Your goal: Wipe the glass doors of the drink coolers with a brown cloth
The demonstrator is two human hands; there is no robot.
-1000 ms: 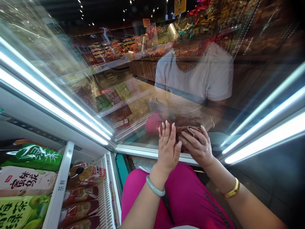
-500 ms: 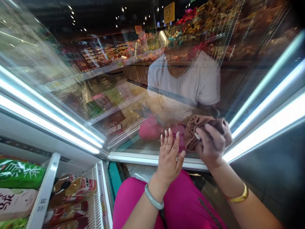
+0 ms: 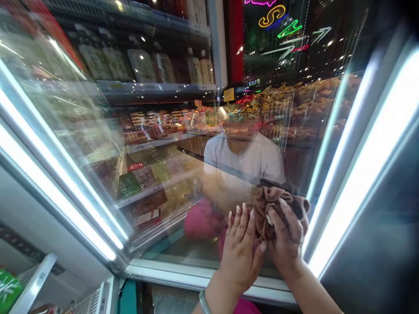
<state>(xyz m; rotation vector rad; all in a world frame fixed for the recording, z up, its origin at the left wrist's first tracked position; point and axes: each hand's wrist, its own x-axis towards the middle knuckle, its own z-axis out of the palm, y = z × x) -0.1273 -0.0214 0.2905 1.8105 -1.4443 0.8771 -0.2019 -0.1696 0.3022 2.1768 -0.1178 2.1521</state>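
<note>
In the head view, a glass door (image 3: 170, 244) with a pale frame stands before me and mirrors a white shirt and pink trousers. My right hand (image 3: 288, 235) is closed around a bunched brown cloth (image 3: 270, 200) and holds it up against the lower right part of the glass. Just left of the cloth is my left hand (image 3: 240, 250), its fingers stretched out and flat toward the pane, holding nothing. The tips of its fingers lie close beside the cloth; whether they touch it I cannot tell.
Bright light strips (image 3: 360, 174) run up the right side, and another light strip (image 3: 59, 187) slants along the left. At lower left are a shelf rail (image 3: 39, 283) and a green packet (image 3: 8, 283). Bottles and goods appear in the glass, partly as reflections.
My view has tilted upward, showing more of the upper glass and less of my legs. The brown cloth and my left hand are closer together.
</note>
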